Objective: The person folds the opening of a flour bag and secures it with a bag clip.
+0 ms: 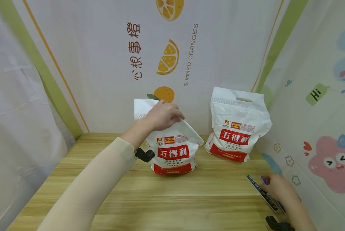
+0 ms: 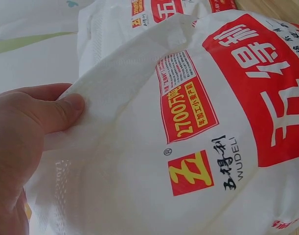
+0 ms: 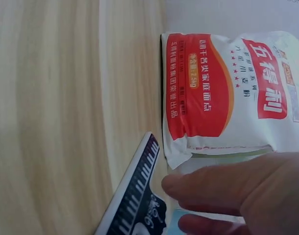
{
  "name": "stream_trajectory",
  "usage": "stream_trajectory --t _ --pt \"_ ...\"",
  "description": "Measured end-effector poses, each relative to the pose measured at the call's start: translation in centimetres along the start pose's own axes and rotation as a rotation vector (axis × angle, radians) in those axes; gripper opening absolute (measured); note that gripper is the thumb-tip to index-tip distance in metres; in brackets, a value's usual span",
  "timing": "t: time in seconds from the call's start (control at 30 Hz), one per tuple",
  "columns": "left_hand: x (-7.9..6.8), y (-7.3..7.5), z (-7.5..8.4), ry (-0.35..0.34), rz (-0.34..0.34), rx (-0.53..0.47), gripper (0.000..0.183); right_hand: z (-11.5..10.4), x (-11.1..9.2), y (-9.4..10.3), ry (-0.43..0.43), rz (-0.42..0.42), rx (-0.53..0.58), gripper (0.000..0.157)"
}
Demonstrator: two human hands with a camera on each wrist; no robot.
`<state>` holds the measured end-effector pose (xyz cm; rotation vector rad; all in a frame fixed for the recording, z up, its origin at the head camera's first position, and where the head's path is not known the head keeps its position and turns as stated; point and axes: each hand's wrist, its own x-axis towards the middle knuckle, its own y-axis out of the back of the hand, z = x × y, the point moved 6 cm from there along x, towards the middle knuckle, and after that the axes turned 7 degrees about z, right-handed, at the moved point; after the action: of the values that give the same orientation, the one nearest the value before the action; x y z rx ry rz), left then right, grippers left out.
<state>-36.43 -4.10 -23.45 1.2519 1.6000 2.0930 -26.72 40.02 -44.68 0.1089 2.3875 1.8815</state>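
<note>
Curtain (image 1: 19,141), white, is hung at far L. Next, cream sleeve (image 1: 88,186) is seen reaching in fr. bottom L to L hand (image 1: 165,115). By this hand the top of the nearer flour bag (image 1: 172,152) is pinched, thumb pressed on front, fingers over the far side; bag is stood upright directly below the hand on wood-grain table (image 1: 218,192), its white top flap slanted down to the R.

To its R, a bit farther back, 2nd flour bag (image 1: 237,125), same red/white print, is stood upright, w/ handle slot shown; untouched by either hand.

At lower R, black strip (image 1: 262,193) w/ white marks is laid diagonally, just L of R hand (image 1: 279,187). Blue piece (image 1: 265,180) is partly hidden under the fingers; hand is blurred, so whether it's gripped can't be told.
</note>
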Motion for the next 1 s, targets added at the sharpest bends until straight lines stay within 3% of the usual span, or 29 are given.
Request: stream_trajectory --t 0.33,0.63,1.0 --pt "0.0 0.0 0.1 0.004 -0.004 -0.003 0.019 1.5 -0.3 -1.1 -0.125 -0.084 -0.026 0.046" --pt "-0.1 0.1 0.0 0.003 -0.002 -0.003 0.02 1.0 -0.1 -1.7 -0.136 -0.112 -0.005 0.045" --pt "-0.1 0.2 -0.1 0.009 -0.011 -0.005 0.02 0.3 0.2 -2.4 -0.102 -0.119 0.108 0.05"
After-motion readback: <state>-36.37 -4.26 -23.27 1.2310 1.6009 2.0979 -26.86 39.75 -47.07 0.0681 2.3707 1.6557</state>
